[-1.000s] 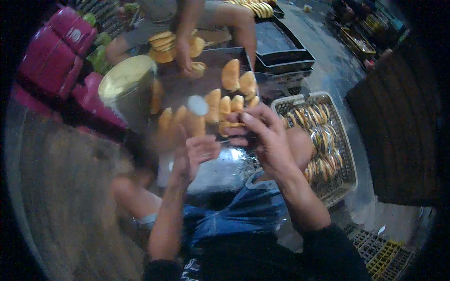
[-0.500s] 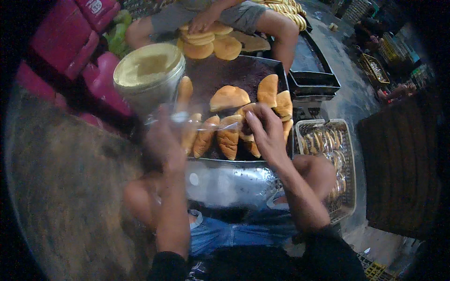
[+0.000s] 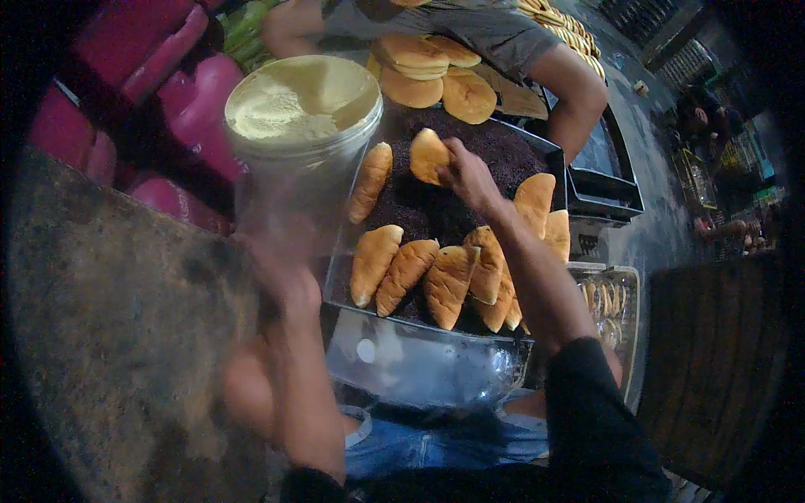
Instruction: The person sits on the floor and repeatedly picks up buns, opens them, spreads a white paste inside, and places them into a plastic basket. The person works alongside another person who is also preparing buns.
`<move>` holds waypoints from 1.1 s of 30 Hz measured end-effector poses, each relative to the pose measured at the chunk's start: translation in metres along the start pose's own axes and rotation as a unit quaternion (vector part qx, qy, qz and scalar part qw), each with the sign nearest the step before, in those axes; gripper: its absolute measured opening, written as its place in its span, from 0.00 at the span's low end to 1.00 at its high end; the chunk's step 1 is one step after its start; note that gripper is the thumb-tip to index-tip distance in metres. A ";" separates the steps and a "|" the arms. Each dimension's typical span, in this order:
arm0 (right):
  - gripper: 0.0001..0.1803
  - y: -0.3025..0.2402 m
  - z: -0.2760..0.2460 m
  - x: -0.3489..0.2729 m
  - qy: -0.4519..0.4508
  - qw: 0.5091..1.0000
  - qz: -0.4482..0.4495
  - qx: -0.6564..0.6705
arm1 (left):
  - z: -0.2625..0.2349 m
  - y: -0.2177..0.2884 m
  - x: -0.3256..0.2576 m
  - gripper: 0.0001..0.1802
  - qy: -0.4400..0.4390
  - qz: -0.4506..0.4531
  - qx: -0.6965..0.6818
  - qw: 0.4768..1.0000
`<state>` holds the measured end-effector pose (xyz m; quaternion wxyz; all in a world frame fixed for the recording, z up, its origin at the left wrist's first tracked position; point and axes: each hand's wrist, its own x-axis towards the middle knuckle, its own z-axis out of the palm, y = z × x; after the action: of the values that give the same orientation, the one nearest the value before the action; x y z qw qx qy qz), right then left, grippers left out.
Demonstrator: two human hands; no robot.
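We see a golden-brown bread roll (image 3: 428,155) held in our right hand (image 3: 470,174), which grips it at its right end over the far part of the dark baking tray (image 3: 503,147). The roll is oval, smooth-crusted and tilted slightly, its long side running toward the tray's far left. Our left hand (image 3: 281,277) is blurred at the tray's near-left corner, and we cannot tell what it holds. Just left of the held roll lies a longer roll (image 3: 371,181), set lengthwise on the tray. Along the tray's near edge a row of similar rolls (image 3: 428,281) leans side by side, touching one another.
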<state>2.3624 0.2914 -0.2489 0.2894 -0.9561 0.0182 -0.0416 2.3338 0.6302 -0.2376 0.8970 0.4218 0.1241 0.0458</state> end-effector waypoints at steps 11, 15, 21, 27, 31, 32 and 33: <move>0.20 0.042 -0.023 -0.043 -0.148 0.914 -0.108 -0.362 | 0.029 -0.011 -0.024 0.22 0.064 -0.019 0.003 0.998; 0.29 0.046 -0.027 -0.050 -0.169 0.947 -0.028 -0.271 | 0.006 -0.007 -0.011 0.33 0.018 -0.043 0.074 0.996; 0.37 0.055 0.018 -0.068 -0.100 0.985 -0.025 -0.140 | -0.033 -0.038 0.016 0.36 -0.033 -0.042 0.061 0.997; 0.22 0.042 -0.040 -0.033 -0.083 0.984 0.015 -0.159 | -0.053 -0.043 0.028 0.38 -0.050 -0.097 -0.035 0.993; 0.18 0.012 -0.055 -0.033 -0.006 0.986 0.038 -0.162 | -0.032 -0.035 0.008 0.38 -0.014 -0.027 0.063 0.998; 0.18 0.006 -0.056 -0.034 0.016 0.979 0.028 -0.203 | -0.024 -0.032 0.003 0.38 -0.011 -0.022 0.073 0.997; 0.17 -0.003 -0.047 -0.036 0.086 0.969 0.020 -0.230 | -0.016 -0.028 -0.003 0.38 -0.006 -0.017 0.085 0.996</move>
<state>2.3227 0.2697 -0.2104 0.0602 -0.9893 0.0709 -0.1127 2.3259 0.6236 -0.2689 0.8595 0.4943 0.1291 0.0168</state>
